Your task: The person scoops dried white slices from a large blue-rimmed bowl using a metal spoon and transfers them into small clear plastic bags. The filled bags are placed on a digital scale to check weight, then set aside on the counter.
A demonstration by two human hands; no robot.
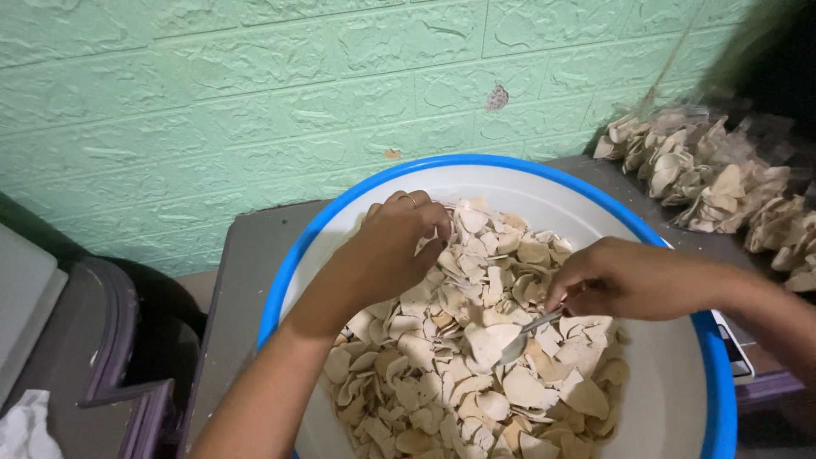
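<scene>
Both forearms come in from the bottom of the head view and meet over a big white basin with a blue rim [357,200], which sits on a dark grey table [242,280] pushed up against a mint-green textured wall [255,93]. Heaped in the basin is a pile of pale, flat chips [442,374], lots of them broken, mostly toward the near and middle part, with bare white bottom showing at the right. Left hand [393,246] is curled down into the far side of the pile, fingers bunched and closed on a few chips, ring on one finger. Right hand [625,276] is pinched tight on the handle of a metal spoon [520,338], whose bowl is down among the chips near the middle. Looks to me like the scooping or sorting stage, hands a bit apart and each busy in the pile. Next move probably needs a gentle lift, because these pieces look brittle and would snap if squeezed or levered hard. Off to the right, well apart from the basin, there are clear bags of the same chips [714,183] stacked on the table corner, and a bit of white cloth [25,425] sits at the lower left.
</scene>
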